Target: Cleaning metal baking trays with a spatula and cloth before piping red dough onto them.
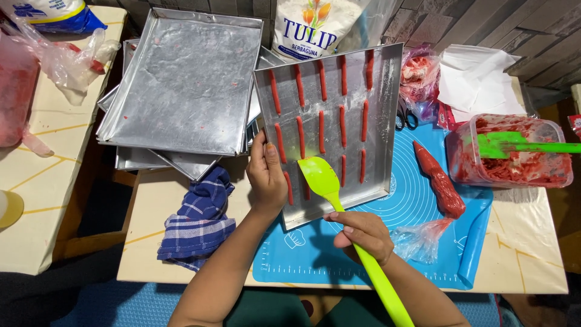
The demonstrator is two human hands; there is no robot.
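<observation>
Meanwhile my left hand (266,175) gripped the near-left edge of the metal tray (387,109) of red dough strips (321,130) lying on the blue mat (417,200), and my right hand (363,235) clasped the green spatula (321,178) over it.

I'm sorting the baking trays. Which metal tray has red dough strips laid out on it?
The tilted tray on the blue mat, held at its edge by the left hand. The stacked trays to its left carry no strips.
</observation>
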